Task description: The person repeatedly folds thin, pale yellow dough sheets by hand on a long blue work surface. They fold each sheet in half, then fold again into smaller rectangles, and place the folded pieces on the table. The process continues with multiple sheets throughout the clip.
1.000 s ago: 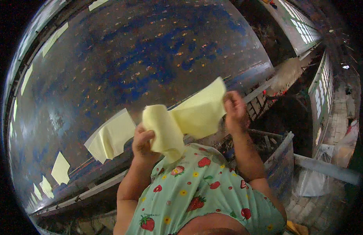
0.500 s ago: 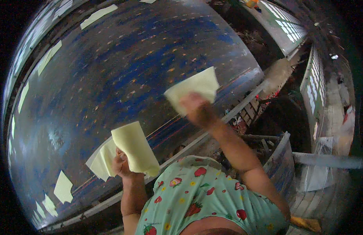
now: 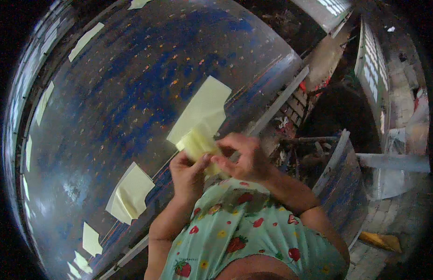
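Note:
Between my two hands, just in front of my body, is a pale yellow piece of cloth point(image 3: 197, 143), bunched and folded over. My left hand point(image 3: 187, 173) pinches its lower left part with the thumb on top. On its right side, my right hand point(image 3: 242, 154) grips it with curled fingers. A flat pale yellow cloth piece point(image 3: 206, 101) with a curved notch lies on the table just beyond the hands, its near end partly covered. To the left, a small overlapping stack of cloth pieces point(image 3: 131, 192) rests near the table's front edge.
The dark, blue-smeared table point(image 3: 132, 107) spreads ahead and left. More cloth pieces lie along its near left point(image 3: 91, 239) and far edges point(image 3: 86, 41). A metal rail point(image 3: 279, 101) runs along the front right. Beyond stand a grey panel point(image 3: 338, 179) and a metal bar point(image 3: 393, 162).
My right hand has come back from the table to meet my left, leaving a cloth piece lying flat. My left hand has moved right, away from the stack. The view has shifted.

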Motion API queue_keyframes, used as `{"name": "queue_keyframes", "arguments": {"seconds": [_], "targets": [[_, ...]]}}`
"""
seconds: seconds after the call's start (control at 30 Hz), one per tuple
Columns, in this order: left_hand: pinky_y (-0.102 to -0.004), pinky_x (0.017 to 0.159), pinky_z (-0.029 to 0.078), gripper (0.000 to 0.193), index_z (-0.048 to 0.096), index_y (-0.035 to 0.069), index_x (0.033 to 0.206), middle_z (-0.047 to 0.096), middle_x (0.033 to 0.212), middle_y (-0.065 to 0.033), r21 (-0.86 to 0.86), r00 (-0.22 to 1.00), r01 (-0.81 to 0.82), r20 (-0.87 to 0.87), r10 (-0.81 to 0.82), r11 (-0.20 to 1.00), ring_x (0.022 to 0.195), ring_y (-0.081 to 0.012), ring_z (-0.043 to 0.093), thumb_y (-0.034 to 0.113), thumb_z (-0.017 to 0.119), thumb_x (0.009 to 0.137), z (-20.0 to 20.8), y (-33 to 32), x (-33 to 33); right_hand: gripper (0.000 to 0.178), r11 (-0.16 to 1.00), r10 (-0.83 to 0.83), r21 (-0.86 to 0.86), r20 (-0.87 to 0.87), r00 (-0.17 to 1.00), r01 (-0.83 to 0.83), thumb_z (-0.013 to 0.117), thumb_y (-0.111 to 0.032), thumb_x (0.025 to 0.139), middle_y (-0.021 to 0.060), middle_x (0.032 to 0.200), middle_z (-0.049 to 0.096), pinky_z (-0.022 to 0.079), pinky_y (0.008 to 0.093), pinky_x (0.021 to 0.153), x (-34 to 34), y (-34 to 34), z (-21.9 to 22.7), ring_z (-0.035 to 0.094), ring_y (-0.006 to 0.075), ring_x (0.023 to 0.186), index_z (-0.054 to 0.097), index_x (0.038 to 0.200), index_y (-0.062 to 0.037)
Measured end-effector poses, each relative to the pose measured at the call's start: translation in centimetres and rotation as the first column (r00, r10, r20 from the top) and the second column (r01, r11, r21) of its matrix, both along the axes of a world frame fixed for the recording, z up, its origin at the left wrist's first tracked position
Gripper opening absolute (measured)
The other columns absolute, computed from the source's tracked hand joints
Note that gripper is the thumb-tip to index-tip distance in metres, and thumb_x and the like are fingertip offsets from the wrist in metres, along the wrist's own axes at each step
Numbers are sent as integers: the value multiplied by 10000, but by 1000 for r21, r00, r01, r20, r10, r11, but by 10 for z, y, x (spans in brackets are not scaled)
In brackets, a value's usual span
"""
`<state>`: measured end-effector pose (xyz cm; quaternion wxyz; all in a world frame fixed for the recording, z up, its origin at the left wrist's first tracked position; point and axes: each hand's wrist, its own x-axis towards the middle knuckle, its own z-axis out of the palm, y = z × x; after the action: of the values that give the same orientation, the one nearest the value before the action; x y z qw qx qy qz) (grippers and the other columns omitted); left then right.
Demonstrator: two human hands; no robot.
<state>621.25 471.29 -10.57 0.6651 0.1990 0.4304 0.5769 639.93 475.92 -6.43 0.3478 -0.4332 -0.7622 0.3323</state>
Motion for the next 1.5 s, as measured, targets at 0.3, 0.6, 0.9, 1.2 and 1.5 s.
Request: {"name": "queue_keyframes", "arguments": {"seconds": [0.3, 0.6, 0.9, 1.2, 1.5], "targets": [[-326, 817, 601, 257, 723, -39, 1117, 773, 1054, -101, 148, 959, 284, -46, -280, 947, 883, -170, 742, 49, 808, 891, 29, 41, 161, 94, 950, -300, 55, -92, 949, 306, 740, -59, 859, 115, 839, 722, 576, 341, 686, 164, -17, 22, 723, 206, 739, 702, 936, -20], [-285, 796, 574, 243, 745, -20, 1115, 777, 1035, -74, 159, 789, 607, -240, -565, 779, 861, -123, 722, 70, 816, 900, 39, 65, 339, 87, 763, -604, 202, -115, 788, 614, 703, -30, 860, 121, 832, 695, 561, 357, 689, 327, -61, 9, 715, 250, 752, 667, 939, -34], [-360, 851, 599, 288, 716, -14, 1143, 774, 1049, -83, 126, 333, 943, -333, -882, 309, 910, -190, 746, 71, 796, 881, 40, 87, 512, 114, 556, -652, -197, -706, 276, 808, 601, -10, 948, 28, 927, 665, 512, 294, 768, 447, -121, -46, 630, 119, 859, 622, 1060, -16], [-314, 865, 576, 218, 724, -44, 1137, 764, 1064, -93, 168, -228, 950, -194, -954, -262, 938, -148, 722, -10, 749, 924, 26, 105, 705, 457, -135, -845, 120, -532, -51, 983, 492, 82, 939, 91, 1060, 674, 495, 314, 837, 529, -143, -54, 624, 153, 913, 633, 1362, -18], [-292, 808, 593, 206, 726, -31, 1160, 769, 1051, -70, 128, -657, 730, -135, -741, -671, 896, -127, 718, -9, 722, 955, 27, 85, 822, 161, -525, -715, -177, -440, -544, 832, 776, -90, 913, 25, 898, 635, 421, 271, 668, 549, -145, -20, 525, 91, 754, 738, 1044, -3]]}}
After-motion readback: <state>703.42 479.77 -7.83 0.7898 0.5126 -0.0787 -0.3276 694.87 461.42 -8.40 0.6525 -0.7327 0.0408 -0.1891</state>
